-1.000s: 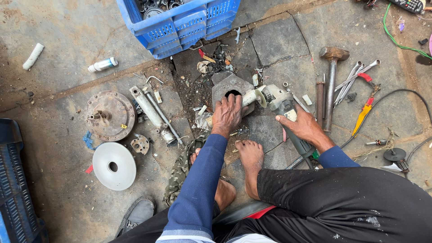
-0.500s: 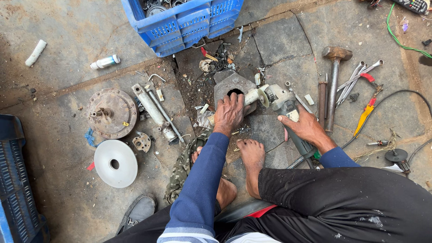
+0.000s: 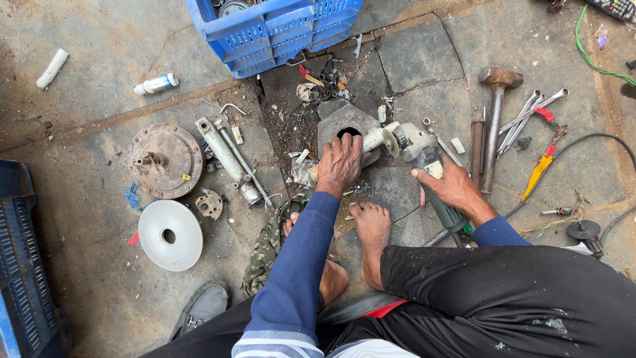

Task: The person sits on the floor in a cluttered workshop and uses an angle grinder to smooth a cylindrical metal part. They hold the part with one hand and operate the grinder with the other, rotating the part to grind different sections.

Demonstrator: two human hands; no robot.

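Hands barely shifted, left hand (image 3: 339, 166) pressing grey metal block (image 3: 344, 120), right hand (image 3: 447, 185) gripping angle grinder (image 3: 417, 149)

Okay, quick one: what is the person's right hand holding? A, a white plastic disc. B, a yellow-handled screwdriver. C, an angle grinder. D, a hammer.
C: the right hand is wrapped around the body of the angle grinder, whose head points at the grey metal block under the left hand; the hammer lies untouched on the floor to the side.
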